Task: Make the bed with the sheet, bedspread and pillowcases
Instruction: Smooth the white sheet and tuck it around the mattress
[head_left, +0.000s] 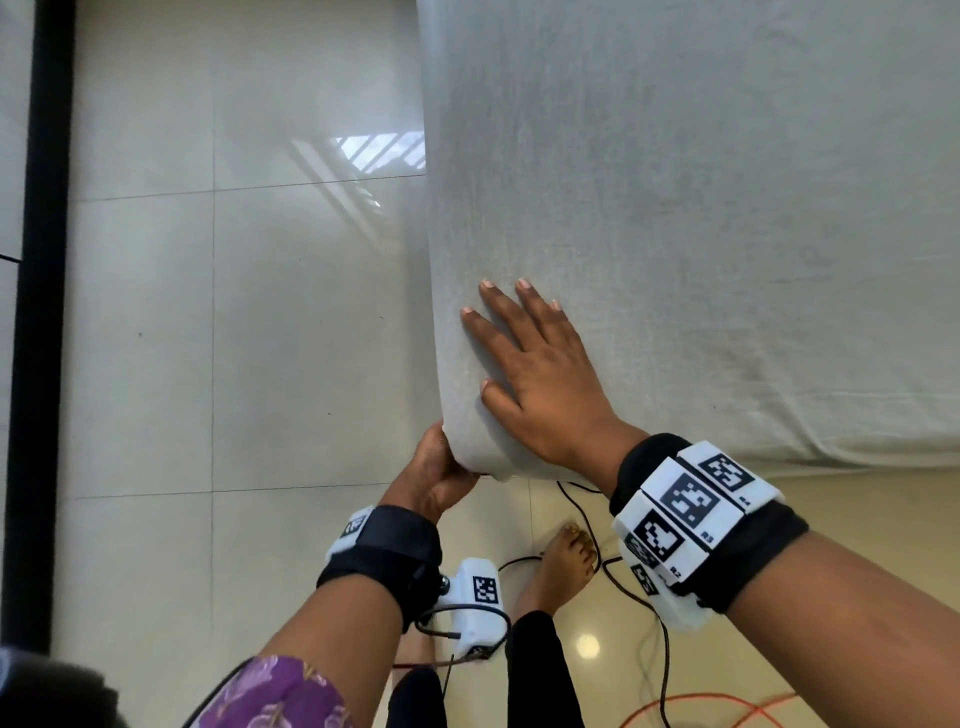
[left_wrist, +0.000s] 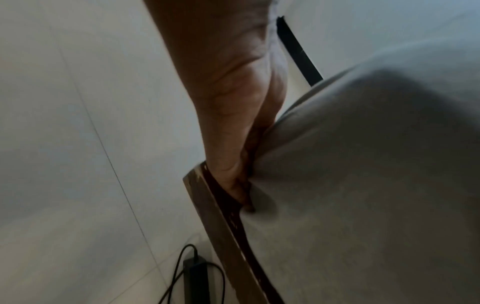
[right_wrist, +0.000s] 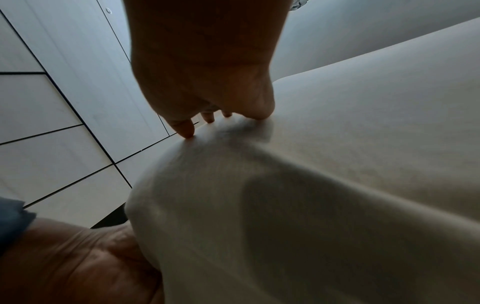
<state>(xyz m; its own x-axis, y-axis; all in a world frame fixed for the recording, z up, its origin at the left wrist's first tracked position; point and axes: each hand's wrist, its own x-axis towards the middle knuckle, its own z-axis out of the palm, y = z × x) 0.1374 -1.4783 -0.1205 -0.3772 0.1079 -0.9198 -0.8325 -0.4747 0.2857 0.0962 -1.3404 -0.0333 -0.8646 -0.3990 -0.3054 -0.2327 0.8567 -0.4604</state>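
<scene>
A pale grey sheet lies stretched over the mattress, filling the right of the head view. My right hand lies flat on top of the near left corner, fingers spread and pressing the sheet down. My left hand is at the underside of that corner. In the left wrist view its fingers run straight down, wedged with the sheet between the mattress and the brown wooden bed frame. Their tips are hidden in the gap. No bedspread or pillowcases show.
Glossy pale floor tiles lie left of the bed, with a dark strip along the far left. My bare foot stands by black cables and an orange cord. A black power adapter lies beside the frame.
</scene>
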